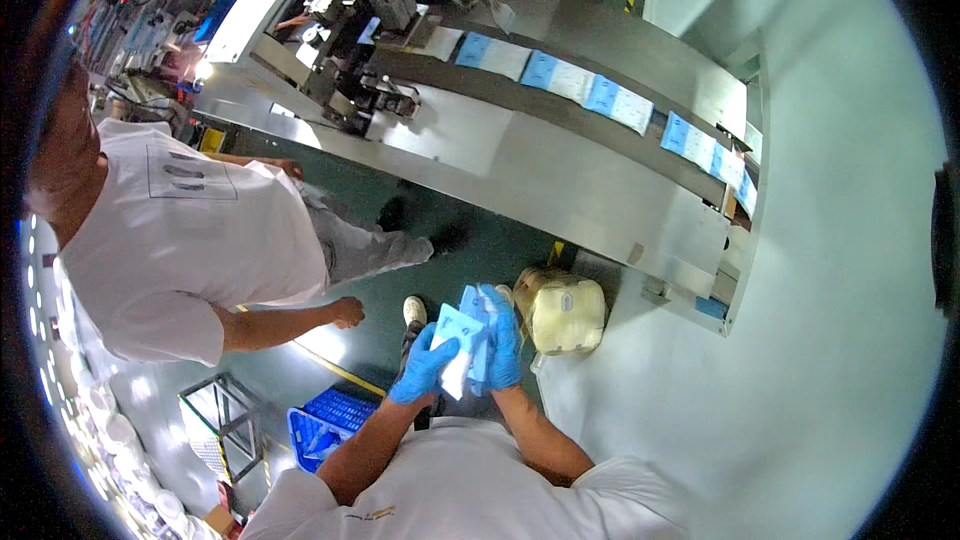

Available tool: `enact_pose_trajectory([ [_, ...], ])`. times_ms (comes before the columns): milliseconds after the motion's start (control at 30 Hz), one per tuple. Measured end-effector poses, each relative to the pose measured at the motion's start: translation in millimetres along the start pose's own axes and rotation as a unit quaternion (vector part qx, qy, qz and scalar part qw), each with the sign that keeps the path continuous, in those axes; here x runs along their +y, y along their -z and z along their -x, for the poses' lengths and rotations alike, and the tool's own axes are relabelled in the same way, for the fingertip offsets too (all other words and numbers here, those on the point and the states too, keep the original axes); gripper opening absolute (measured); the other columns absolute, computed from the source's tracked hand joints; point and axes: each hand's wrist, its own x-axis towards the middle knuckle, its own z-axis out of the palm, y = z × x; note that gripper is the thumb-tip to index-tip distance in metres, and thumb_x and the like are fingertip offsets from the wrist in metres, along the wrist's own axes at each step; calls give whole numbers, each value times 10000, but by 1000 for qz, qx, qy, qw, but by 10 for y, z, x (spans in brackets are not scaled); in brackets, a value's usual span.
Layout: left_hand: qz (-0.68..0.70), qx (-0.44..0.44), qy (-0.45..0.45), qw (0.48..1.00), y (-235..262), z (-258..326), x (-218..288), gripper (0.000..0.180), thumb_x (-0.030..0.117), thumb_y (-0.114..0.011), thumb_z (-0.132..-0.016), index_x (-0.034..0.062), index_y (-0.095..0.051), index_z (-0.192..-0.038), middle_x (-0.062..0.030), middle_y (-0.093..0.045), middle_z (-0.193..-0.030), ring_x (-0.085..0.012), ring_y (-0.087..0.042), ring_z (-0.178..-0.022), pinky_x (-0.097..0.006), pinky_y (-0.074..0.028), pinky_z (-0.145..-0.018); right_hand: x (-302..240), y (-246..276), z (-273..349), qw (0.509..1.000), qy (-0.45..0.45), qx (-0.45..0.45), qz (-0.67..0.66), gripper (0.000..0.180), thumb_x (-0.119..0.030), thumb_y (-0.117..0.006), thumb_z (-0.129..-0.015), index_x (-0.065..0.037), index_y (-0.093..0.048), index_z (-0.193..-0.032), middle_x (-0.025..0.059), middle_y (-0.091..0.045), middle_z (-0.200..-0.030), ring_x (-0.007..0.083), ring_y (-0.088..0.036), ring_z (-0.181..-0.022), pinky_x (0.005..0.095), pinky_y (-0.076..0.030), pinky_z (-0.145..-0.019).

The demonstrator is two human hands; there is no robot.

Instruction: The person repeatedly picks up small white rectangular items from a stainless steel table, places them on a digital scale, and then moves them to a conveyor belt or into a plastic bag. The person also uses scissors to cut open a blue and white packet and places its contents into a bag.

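Watching the head view, I have the left hand point(424, 370) clamped on a blue-and-white packet point(459, 330), lower centre, the right hand point(503, 345) closed around at least one other packet point(473, 302); a conveyor point(560, 118) crosses upper right.

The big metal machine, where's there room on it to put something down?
There's bare metal on the near ledge, between the dark belt and the front edge, and on the far ledge behind the belt. It's crowded along the belt, with packets, and at the left end, with machine parts.
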Motion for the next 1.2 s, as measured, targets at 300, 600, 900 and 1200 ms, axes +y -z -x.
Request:
enact_pose_trajectory([
  [300,76,-45,-11,996,888,510,277,519,224,-778,-865,52,-526,-1284,-80,-627,-1176,-210,-633,-1074,-388,-544,-921,210,-656,472,986,-122,-106,-33,689,-552,-547,-985,-62,-463,-1461,104,-539,-1386,232,-552,-1235,395,-454,-1060],
  [600,185,-16,-92,978,3242,2102,445,600,246,-792,-856,13,-538,-1346,-109,-644,-1243,-234,-641,-1112,-400,-536,-970,1823,-1971,1662,883,-312,-317,149,477,-361,-646,-981,-99,-531,-1364,69,-591,-1279,170,-589,-1144,340,-508,-984],
  [900,133,224,-221,940,4850,3236,1120,534,299,-794,-869,29,-567,-1270,-113,-647,-1155,-202,-632,-1035,-351,-532,-914,2518,-4340,2524,740,-573,-339,93,386,-307,-653,-952,-104,-563,-1267,76,-672,-1108,190,-675,-1001,350,-588,-845],
  [1200,37,405,-360,840,6756,2500,2251,792,305,-813,-836,2,-381,-1426,-163,-553,-1301,-259,-563,-1196,-404,-470,-1043,4019,-6228,2197,726,-563,-380,105,468,-444,-616,-961,-120,-578,-1297,78,-646,-1236,223,-647,-1084,363,-547,-953],
])
